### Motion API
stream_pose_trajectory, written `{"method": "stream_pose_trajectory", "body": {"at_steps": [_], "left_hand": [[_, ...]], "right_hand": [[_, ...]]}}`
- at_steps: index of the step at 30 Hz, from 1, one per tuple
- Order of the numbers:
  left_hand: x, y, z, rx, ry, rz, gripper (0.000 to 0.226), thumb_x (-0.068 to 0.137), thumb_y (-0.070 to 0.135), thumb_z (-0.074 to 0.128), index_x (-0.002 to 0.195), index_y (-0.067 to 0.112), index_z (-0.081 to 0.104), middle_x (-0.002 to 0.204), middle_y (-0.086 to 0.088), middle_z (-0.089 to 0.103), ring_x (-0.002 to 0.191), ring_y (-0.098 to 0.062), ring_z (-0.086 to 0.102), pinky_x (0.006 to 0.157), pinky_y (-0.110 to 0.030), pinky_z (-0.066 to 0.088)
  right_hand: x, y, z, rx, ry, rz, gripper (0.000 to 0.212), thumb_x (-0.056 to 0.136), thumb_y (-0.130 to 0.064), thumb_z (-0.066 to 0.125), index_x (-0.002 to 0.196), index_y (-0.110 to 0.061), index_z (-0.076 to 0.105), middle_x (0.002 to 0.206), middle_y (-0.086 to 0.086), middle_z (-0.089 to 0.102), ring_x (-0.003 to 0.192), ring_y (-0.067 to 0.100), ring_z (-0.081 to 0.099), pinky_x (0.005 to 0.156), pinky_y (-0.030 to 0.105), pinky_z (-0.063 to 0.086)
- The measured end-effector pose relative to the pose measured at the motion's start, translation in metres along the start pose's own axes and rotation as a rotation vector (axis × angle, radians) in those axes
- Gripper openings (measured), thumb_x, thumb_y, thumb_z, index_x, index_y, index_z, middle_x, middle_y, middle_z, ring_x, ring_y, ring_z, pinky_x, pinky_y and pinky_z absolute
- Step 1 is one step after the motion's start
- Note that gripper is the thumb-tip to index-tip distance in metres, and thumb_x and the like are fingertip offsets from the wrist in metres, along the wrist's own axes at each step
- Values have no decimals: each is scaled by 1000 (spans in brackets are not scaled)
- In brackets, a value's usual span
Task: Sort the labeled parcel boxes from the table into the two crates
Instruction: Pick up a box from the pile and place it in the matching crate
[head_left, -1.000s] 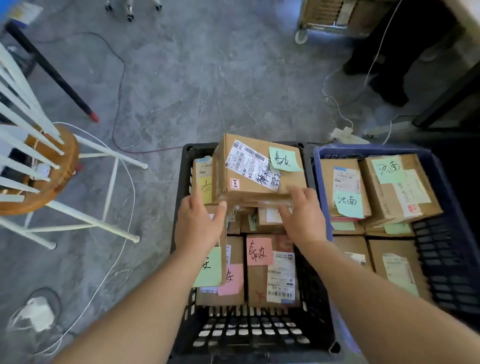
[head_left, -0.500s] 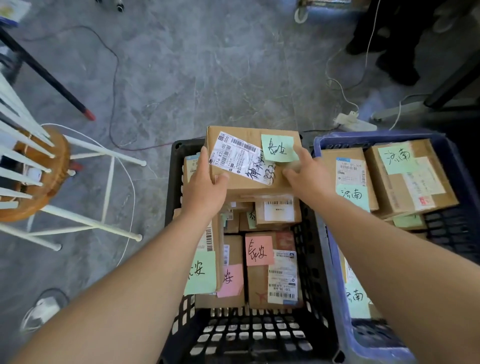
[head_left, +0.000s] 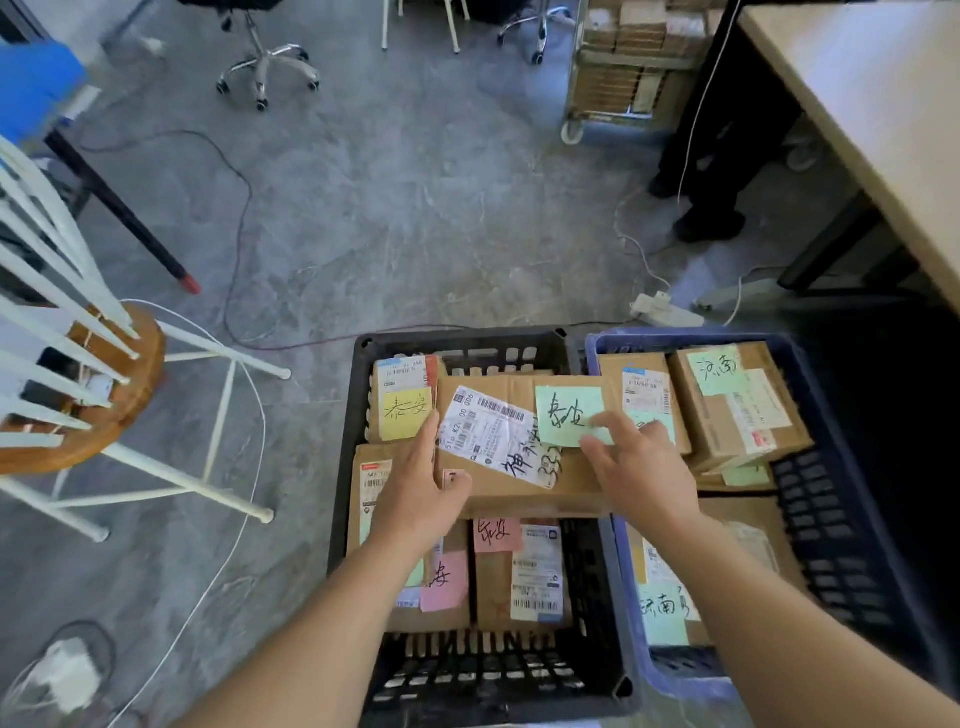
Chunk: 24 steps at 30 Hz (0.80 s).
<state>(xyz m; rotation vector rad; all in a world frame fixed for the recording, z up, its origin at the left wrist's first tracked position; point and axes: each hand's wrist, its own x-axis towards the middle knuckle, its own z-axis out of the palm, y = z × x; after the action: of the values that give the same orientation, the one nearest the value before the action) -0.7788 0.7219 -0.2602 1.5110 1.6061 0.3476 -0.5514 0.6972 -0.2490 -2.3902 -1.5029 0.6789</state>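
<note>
A brown parcel box (head_left: 498, 441) with a white shipping label and a green note (head_left: 566, 415) lies flat on top of other parcels at the back of the black crate (head_left: 457, 338). My left hand (head_left: 421, 493) rests against the box's left edge, fingers straight and thumb on its top. My right hand (head_left: 639, 467) lies on the box's right end with fingers spread and relaxed. The blue crate (head_left: 691, 338) stands right beside it and holds several boxes with green notes (head_left: 719, 370).
A white chair with a wooden seat (head_left: 104, 384) stands to the left. Cables and a power strip (head_left: 665, 312) lie on the grey floor behind the crates. A table (head_left: 857, 93) is at the far right, with a person's dark shoes (head_left: 706, 223) and a boxed cart (head_left: 634, 62) beyond.
The box has come down from a raised, gripped position onto the parcels in the black crate. Both hands have loosened from its sides and now rest on it.
</note>
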Motion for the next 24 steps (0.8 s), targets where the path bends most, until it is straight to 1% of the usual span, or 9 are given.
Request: {"method": "stream_pose_trajectory", "body": {"at_steps": [2, 6, 8, 11, 14, 17, 20, 22, 24], "left_hand": [[-14, -8, 6, 27, -69, -7, 79, 91, 28, 56, 148, 51, 5, 150, 6, 27, 116, -10, 41, 72, -20, 37], [-33, -31, 10, 96, -138, -52, 84, 88, 28, 62, 151, 43, 8, 147, 2, 32, 123, -13, 42, 92, -29, 41], [-39, -43, 9, 108, -139, -80, 86, 87, 28, 65, 151, 42, 9, 147, 2, 34, 126, -15, 42, 95, -31, 40], [-45, -58, 8, 110, -134, -82, 88, 86, 27, 67, 151, 43, 9, 145, 2, 36, 121, -11, 42, 90, -27, 36], [-47, -64, 10, 159, -162, -63, 90, 85, 27, 67, 151, 43, 8, 140, 2, 38, 115, -11, 45, 92, -29, 42], [-48, -67, 16, 252, -201, -55, 93, 85, 29, 66, 151, 42, 1, 138, 3, 37, 114, -11, 45, 91, -32, 45], [-46, -70, 24, 364, -203, -15, 93, 89, 32, 62, 151, 38, -6, 141, 2, 34, 113, -10, 43, 85, -28, 45], [-41, -72, 29, 441, -192, 16, 93, 90, 36, 60, 151, 35, -10, 138, 1, 35, 107, -8, 41, 77, -25, 43], [-36, -74, 34, 497, -192, 26, 93, 91, 37, 58, 151, 33, -12, 134, -1, 36, 105, -9, 41, 75, -25, 41]], "right_hand": [[-16, 6, 2, -56, -31, 36, 30, 93, -48, 46, 121, -40, 43, 92, -2, 37, 79, 21, 49, 63, 31, 42], [-37, 8, 16, -117, -80, 17, 35, 92, -44, 49, 125, -42, 39, 105, 0, 35, 86, 17, 42, 61, 29, 41], [-44, 5, 26, -126, -80, -9, 38, 92, -43, 50, 127, -41, 37, 105, -1, 33, 88, 17, 41, 60, 28, 40], [-55, 3, 39, -133, -88, -4, 39, 92, -42, 50, 129, -40, 35, 101, -2, 30, 86, 17, 42, 61, 29, 42], [-67, 12, 48, -133, -93, 38, 40, 93, -42, 51, 130, -38, 37, 99, -2, 31, 84, 16, 41, 61, 27, 39], [-72, 20, 55, -107, -134, 69, 42, 94, -38, 51, 133, -36, 36, 101, -1, 32, 83, 16, 43, 64, 26, 39], [-69, 25, 63, -93, -177, 72, 47, 95, -31, 51, 138, -34, 33, 102, 0, 32, 85, 18, 43, 69, 27, 40], [-65, 27, 68, -85, -194, 81, 48, 95, -29, 51, 139, -34, 33, 104, 1, 33, 88, 20, 45, 70, 29, 43], [-60, 30, 73, -83, -197, 96, 48, 94, -28, 52, 138, -34, 33, 104, 2, 33, 89, 21, 47, 70, 31, 46]]}}
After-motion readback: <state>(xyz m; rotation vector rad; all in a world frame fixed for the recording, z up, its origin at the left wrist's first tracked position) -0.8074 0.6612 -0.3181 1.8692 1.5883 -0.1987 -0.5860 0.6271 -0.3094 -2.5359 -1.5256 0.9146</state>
